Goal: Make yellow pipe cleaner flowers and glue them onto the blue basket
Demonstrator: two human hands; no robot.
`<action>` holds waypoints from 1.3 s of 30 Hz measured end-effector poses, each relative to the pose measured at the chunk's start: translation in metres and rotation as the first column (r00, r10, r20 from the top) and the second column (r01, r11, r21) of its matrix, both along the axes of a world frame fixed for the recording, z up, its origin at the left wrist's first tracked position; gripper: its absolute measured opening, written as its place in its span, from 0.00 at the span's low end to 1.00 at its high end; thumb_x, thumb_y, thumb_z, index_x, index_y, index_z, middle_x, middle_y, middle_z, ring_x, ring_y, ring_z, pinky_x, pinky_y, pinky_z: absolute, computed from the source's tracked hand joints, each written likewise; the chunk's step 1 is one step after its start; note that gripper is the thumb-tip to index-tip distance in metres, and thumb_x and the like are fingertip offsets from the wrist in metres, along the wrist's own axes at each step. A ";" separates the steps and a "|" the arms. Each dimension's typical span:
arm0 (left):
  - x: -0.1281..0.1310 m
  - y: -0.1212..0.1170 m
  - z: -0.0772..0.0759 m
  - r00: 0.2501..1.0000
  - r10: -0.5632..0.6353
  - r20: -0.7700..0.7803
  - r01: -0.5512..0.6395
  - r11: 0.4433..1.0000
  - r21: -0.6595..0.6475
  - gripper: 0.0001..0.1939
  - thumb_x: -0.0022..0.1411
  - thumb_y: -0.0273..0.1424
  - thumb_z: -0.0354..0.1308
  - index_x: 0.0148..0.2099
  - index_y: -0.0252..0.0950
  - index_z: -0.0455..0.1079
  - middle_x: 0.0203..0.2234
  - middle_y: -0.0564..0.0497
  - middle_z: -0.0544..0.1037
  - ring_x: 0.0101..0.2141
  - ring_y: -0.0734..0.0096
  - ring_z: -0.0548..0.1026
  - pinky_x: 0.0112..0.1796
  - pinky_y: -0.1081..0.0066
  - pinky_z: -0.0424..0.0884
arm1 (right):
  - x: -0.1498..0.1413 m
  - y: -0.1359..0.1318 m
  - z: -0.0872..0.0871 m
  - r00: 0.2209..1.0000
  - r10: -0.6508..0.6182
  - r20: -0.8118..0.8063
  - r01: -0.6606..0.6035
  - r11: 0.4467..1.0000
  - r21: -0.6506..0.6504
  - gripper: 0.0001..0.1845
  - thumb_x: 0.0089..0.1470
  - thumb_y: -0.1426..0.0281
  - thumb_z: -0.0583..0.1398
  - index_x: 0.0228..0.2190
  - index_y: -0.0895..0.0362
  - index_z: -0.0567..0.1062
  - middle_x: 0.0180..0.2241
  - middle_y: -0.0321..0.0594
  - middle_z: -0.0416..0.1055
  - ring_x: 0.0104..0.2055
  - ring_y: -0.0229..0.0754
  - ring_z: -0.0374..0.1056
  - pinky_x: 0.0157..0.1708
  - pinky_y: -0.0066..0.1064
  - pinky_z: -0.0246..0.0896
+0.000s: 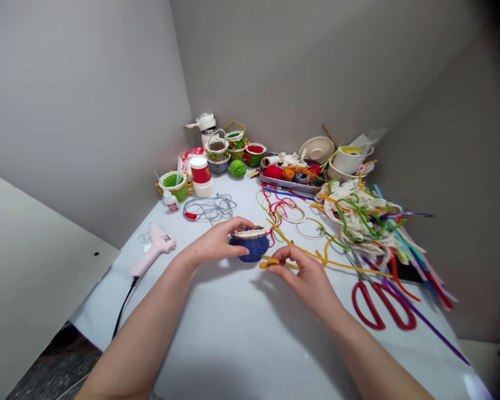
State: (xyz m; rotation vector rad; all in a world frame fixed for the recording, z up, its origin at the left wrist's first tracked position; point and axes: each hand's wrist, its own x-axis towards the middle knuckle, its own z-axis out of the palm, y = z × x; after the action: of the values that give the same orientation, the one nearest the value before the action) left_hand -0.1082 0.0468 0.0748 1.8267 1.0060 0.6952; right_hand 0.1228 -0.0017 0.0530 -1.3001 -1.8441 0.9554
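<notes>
A small blue yarn-wrapped basket [253,248] with a cream lace rim stands in the middle of the table. My left hand [221,240] grips its left side, thumb across the front and fingers over the rim. Just right of it, my right hand [302,272] pinches a looped yellow pipe cleaner [268,263] close to the basket's lower right side. Whether the loop touches the basket I cannot tell. More yellow pipe cleaners [345,268] lie behind my right hand. Large red-handled scissors [385,305] rest to its right.
A pink glue gun [155,248] with a black cord lies at left, near a glue bottle [170,202] and grey wire [212,208]. Several finished baskets [255,155] stand at the back. A yarn tray [289,181] sits at back right, beside a lace and pipe cleaner pile [352,214].
</notes>
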 end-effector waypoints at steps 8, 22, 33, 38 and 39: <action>0.006 -0.005 0.000 1.000 0.005 -0.018 -0.003 0.995 0.098 0.23 0.52 0.26 0.61 0.52 0.39 0.68 0.47 0.49 0.75 0.46 0.63 0.73 0.46 0.68 0.68 | -0.022 0.016 0.008 0.992 -0.043 -0.118 0.046 0.999 0.022 0.07 0.49 0.68 0.62 0.32 0.54 0.70 0.31 0.37 0.71 0.34 0.42 0.67 0.36 0.33 0.61; 0.006 -0.008 0.003 0.999 -0.017 -0.040 0.023 0.990 0.140 0.23 0.52 0.25 0.59 0.52 0.39 0.67 0.45 0.50 0.76 0.43 0.66 0.74 0.44 0.70 0.68 | -0.027 0.019 0.011 0.989 -0.122 -0.081 0.122 0.993 -0.001 0.09 0.47 0.68 0.61 0.32 0.53 0.68 0.28 0.34 0.73 0.31 0.42 0.71 0.37 0.34 0.62; 0.008 -0.010 0.003 0.998 -0.025 -0.056 0.032 0.991 0.133 0.26 0.51 0.27 0.62 0.54 0.40 0.66 0.46 0.49 0.76 0.43 0.65 0.74 0.44 0.69 0.68 | -0.028 0.021 0.008 0.983 -0.155 -0.098 0.154 0.988 -0.021 0.13 0.44 0.68 0.63 0.34 0.53 0.67 0.27 0.33 0.72 0.31 0.43 0.67 0.37 0.36 0.61; 0.011 -0.010 0.001 0.998 0.045 -0.043 -0.039 0.992 0.117 0.26 0.48 0.32 0.68 0.51 0.39 0.68 0.44 0.49 0.76 0.43 0.64 0.74 0.44 0.68 0.68 | -0.025 0.026 0.003 0.972 -0.201 -0.121 0.203 0.979 0.006 0.19 0.40 0.69 0.65 0.35 0.53 0.66 0.33 0.36 0.68 0.34 0.43 0.63 0.37 0.36 0.59; 0.012 -0.010 0.001 0.997 0.057 -0.044 -0.052 0.991 0.120 0.26 0.48 0.33 0.68 0.51 0.39 0.68 0.44 0.49 0.75 0.43 0.64 0.74 0.44 0.68 0.68 | -0.025 0.028 0.002 0.970 -0.202 -0.133 0.203 0.979 -0.008 0.19 0.39 0.69 0.65 0.35 0.53 0.66 0.34 0.36 0.68 0.35 0.43 0.63 0.37 0.36 0.59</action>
State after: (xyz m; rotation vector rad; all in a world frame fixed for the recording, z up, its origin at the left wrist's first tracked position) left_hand -0.0966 0.0366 0.0754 1.9328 1.0691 0.7622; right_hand 0.0982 0.0260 0.0550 -1.3576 -1.5778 0.9030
